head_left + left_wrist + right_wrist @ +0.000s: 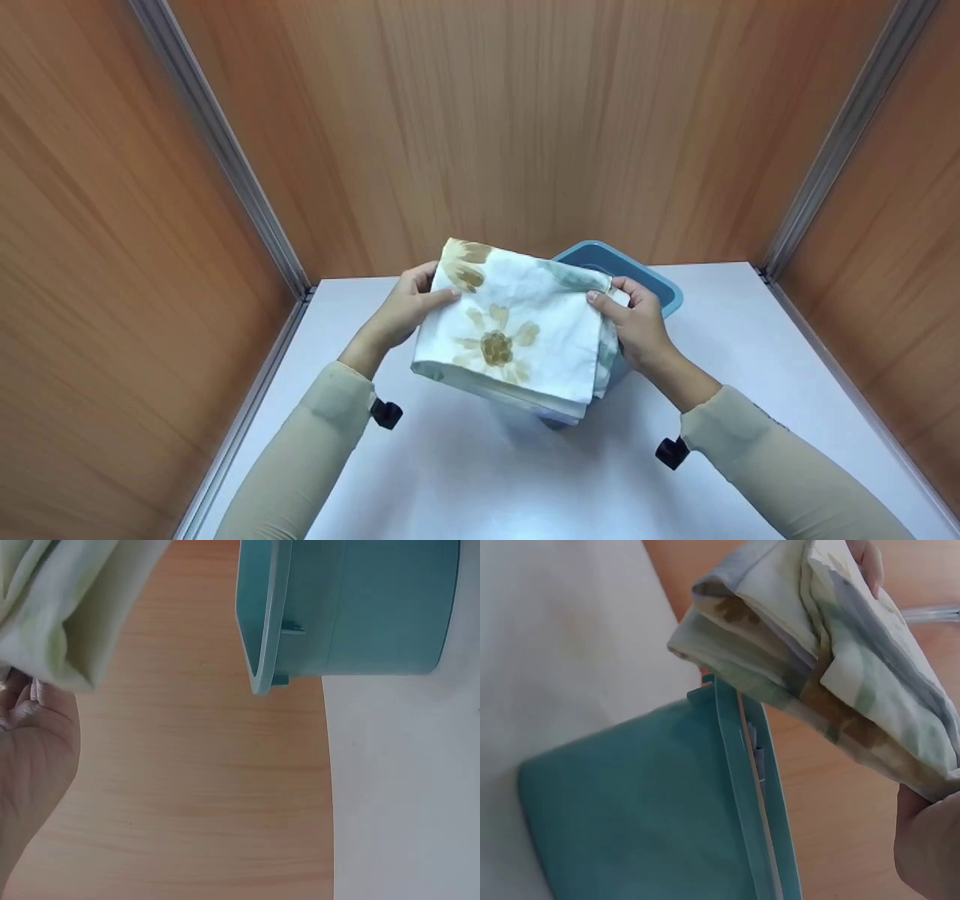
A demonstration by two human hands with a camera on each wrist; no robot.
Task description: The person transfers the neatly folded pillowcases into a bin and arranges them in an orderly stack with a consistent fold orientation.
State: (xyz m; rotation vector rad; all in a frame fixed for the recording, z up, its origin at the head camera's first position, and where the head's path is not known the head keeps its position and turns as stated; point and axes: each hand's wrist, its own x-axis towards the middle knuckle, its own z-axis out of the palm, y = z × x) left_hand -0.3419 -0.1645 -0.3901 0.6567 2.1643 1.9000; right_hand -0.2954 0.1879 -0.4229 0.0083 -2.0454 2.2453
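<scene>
Both hands hold up a folded white cloth (540,330) printed with brown flowers and green leaves. My left hand (409,304) pinches its left edge, thumb on the front face. At the upper right corner my right hand (637,319) grips the cloth between thumb and fingers. Several folded layers show along the lower edge in the right wrist view, where the cloth (810,652) overlaps the rim of a blue-green bin (637,795). In the head view the cloth covers much of that bin (667,289).
The bin stands on a white table (465,480), near its back edge. Wood-grain panels (510,127) close in the back and both sides, with metal posts (232,157) at the corners. Something greyish (757,754) shows inside the bin's opening.
</scene>
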